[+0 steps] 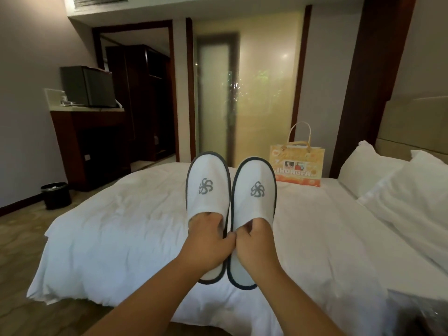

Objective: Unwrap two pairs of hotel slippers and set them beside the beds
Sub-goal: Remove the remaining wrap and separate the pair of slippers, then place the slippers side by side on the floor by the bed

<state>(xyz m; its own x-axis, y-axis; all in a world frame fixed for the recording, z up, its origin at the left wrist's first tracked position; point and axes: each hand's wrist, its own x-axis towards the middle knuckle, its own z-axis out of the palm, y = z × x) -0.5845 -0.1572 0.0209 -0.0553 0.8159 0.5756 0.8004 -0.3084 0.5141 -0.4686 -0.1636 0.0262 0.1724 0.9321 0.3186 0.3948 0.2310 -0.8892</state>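
White towelling edged in grey: the left slipper point(208, 190) and the right slipper point(254, 192) are free of any wrapper and are held toes-up, close side by side, in the middle of the frame above the bed point(116, 229); the left hand point(208, 243) has its grip clamped on the left slipper at the mouth of the upper, and the right hand point(257, 246) closes its grip on the right slipper likewise. Holding them level and paired looks like squaring them up before setting them on the floor beside the bed; an orange gift bag point(298, 166) stands behind, right of centre.
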